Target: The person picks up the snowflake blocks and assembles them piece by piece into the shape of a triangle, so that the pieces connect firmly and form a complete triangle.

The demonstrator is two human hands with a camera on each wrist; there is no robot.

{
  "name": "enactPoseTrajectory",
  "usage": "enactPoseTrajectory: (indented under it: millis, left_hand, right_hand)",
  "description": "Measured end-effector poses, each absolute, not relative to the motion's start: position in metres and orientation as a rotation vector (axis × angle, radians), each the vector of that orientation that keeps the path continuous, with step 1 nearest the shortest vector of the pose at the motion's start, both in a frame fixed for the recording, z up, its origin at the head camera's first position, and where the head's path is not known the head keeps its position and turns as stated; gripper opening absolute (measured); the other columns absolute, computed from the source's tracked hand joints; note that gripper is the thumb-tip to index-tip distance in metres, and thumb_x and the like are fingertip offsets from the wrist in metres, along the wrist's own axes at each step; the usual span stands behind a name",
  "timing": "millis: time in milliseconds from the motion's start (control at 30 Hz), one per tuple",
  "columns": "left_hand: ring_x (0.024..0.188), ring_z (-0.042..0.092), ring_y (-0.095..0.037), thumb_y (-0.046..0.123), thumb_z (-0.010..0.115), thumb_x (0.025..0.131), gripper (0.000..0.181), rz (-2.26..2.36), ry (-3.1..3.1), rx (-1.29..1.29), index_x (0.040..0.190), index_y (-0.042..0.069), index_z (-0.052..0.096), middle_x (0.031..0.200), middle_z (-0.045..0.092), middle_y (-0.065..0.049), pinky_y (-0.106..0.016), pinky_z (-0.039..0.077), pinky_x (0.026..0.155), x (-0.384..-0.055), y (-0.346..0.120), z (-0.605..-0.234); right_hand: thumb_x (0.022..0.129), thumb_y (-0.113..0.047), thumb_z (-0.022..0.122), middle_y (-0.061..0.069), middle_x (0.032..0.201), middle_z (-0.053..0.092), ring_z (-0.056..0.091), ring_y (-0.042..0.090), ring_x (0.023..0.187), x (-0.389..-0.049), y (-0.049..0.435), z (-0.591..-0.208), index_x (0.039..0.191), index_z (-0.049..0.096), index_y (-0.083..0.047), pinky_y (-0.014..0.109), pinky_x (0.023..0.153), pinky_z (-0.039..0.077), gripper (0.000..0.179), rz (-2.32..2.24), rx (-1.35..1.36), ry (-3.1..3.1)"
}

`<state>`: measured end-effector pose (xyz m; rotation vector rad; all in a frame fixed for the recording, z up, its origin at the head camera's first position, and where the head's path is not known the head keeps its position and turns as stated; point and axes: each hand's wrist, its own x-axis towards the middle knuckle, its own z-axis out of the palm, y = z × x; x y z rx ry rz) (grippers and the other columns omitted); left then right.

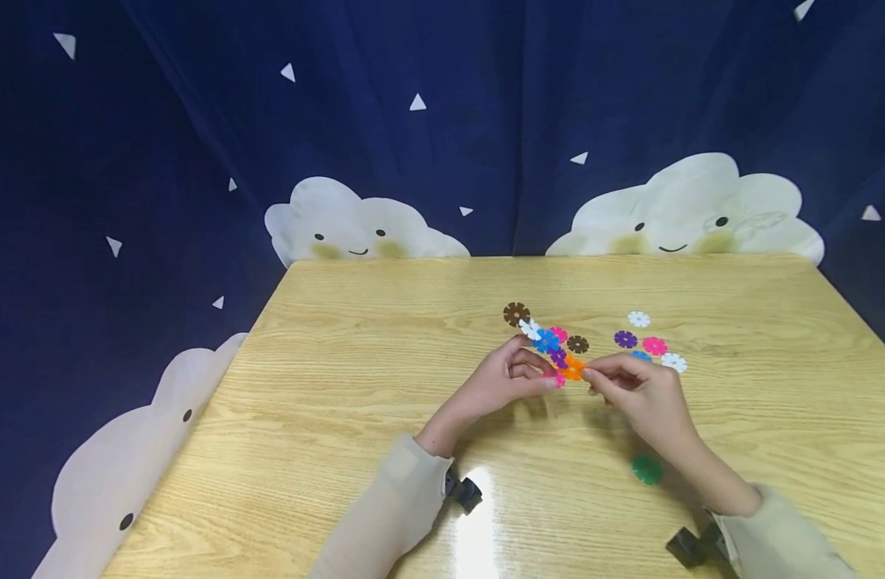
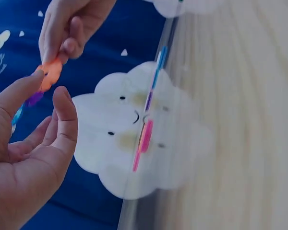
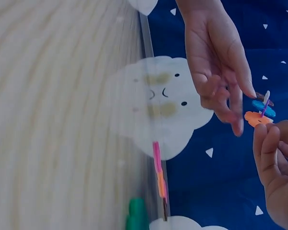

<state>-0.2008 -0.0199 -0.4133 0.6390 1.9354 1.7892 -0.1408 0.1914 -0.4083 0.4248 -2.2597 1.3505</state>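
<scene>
In the head view my right hand (image 1: 648,398) pinches an orange notched plastic disc (image 1: 574,369) between thumb and fingers. Joined to it is a slanting chain with a purple disc (image 1: 557,357), a blue disc (image 1: 546,341), a white disc (image 1: 530,329) and a brown disc (image 1: 517,314). The chain is held above the table. My left hand (image 1: 506,372) is beside it with fingers parted and loosely bent. In the left wrist view its thumb (image 2: 20,92) overlaps the orange disc's edge; whether it touches cannot be told.
On the wooden table (image 1: 326,354), loose discs lie past my hands: a brown one (image 1: 578,344), a pink one (image 1: 655,346), a purple one (image 1: 626,339) and white ones (image 1: 639,319). A green disc (image 1: 647,470) lies near my right forearm. A dark blue curtain (image 1: 485,121) hangs behind.
</scene>
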Motion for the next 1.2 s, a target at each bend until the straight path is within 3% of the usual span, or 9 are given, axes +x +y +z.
enactPoseTrajectory:
  millis: [100,200,400,633,800,900,967,1033,1200]
  left_hand:
    - [0.079,0.065,-0.015,0.006,0.068,0.089,0.038,1.801,1.891,0.647,0.123,0.003,0.051,0.108,0.066,-0.015,-0.038,0.06,0.077,-0.197,-0.015,-0.414]
    - [0.074,0.062,-0.014,0.007,0.065,0.092,0.032,1.814,1.884,0.654,0.121,0.001,0.053,0.101,0.064,-0.014,-0.031,0.059,0.073,-0.194,-0.012,-0.414]
    - [0.068,0.059,-0.012,0.006,0.062,0.094,0.027,1.857,1.924,0.68,0.118,-0.003,0.056,0.1,0.061,-0.027,-0.02,0.054,0.065,-0.193,-0.01,-0.415]
    - [0.068,0.057,-0.017,0.008,0.064,0.093,0.028,1.865,1.984,0.605,0.12,0.002,0.061,0.088,0.059,-0.003,-0.021,0.052,0.064,-0.193,-0.013,-0.413]
    - [0.069,0.057,-0.023,0.009,0.064,0.094,0.025,1.873,1.986,0.565,0.117,0.0,0.063,0.084,0.058,0.002,-0.021,0.05,0.066,-0.195,-0.016,-0.412]
    - [0.067,0.057,-0.019,0.01,0.064,0.093,0.024,1.867,2.006,0.552,0.114,-0.001,0.063,0.085,0.061,-0.011,-0.02,0.05,0.066,-0.196,-0.016,-0.411]
    - [0.066,0.057,-0.017,0.009,0.064,0.093,0.022,1.876,2.01,0.545,0.111,-0.003,0.064,0.088,0.062,-0.023,-0.021,0.049,0.065,-0.197,-0.017,-0.411]
    - [0.064,0.056,-0.013,0.009,0.064,0.094,0.02,1.886,2.017,0.54,0.108,-0.004,0.065,0.092,0.06,-0.033,-0.022,0.049,0.065,-0.197,-0.017,-0.411]
    - [0.062,0.055,-0.01,0.009,0.064,0.094,0.017,1.909,2.012,0.522,0.104,-0.004,0.066,0.086,0.059,-0.029,-0.023,0.049,0.064,-0.198,-0.017,-0.412]
  right_hand:
    - [0.083,0.004,0.073,0.004,0.068,0.071,0.059,0.004,0.049,-0.139,0.187,-0.408,0.09,0.074,-0.004,0.019,0.044,0.048,0.01,1.464,0.394,-2.272]
    - [0.086,0.001,0.071,0.0,0.068,0.072,0.061,0.009,0.05,-0.138,0.183,-0.407,0.091,0.073,-0.001,0.024,0.044,0.05,0.006,1.566,0.361,-2.288]
    - [0.088,-0.006,0.071,-0.011,0.068,0.071,0.061,0.016,0.049,-0.138,0.179,-0.408,0.091,0.072,-0.001,0.026,0.045,0.05,0.006,1.616,0.304,-2.336]
    - [0.092,-0.016,0.068,-0.015,0.071,0.07,0.06,0.012,0.052,-0.14,0.194,-0.41,0.099,0.072,-0.002,0.023,0.044,0.048,0.015,1.531,0.185,-2.408]
    - [0.094,-0.018,0.067,-0.014,0.075,0.07,0.06,-0.003,0.061,-0.141,0.222,-0.415,0.099,0.071,-0.004,0.015,0.05,0.048,0.016,1.278,0.138,-2.524]
    - [0.094,-0.02,0.066,0.001,0.082,0.073,0.056,-0.01,0.066,-0.142,0.239,-0.418,0.101,0.07,-0.003,0.016,0.053,0.049,0.019,1.096,0.135,-2.646]
    - [0.093,-0.02,0.067,0.012,0.085,0.071,0.054,-0.007,0.069,-0.144,0.247,-0.42,0.102,0.07,-0.001,0.016,0.054,0.048,0.022,0.989,0.141,-2.722]
    - [0.092,-0.021,0.069,0.011,0.084,0.068,0.053,0.002,0.07,-0.147,0.254,-0.422,0.101,0.069,0.002,0.018,0.055,0.045,0.025,0.913,0.144,-2.799]
    - [0.086,-0.021,0.075,0.008,0.079,0.054,0.044,0.017,0.074,-0.154,0.261,-0.431,0.098,0.065,0.008,0.022,0.06,0.037,0.033,0.819,0.157,-2.953]
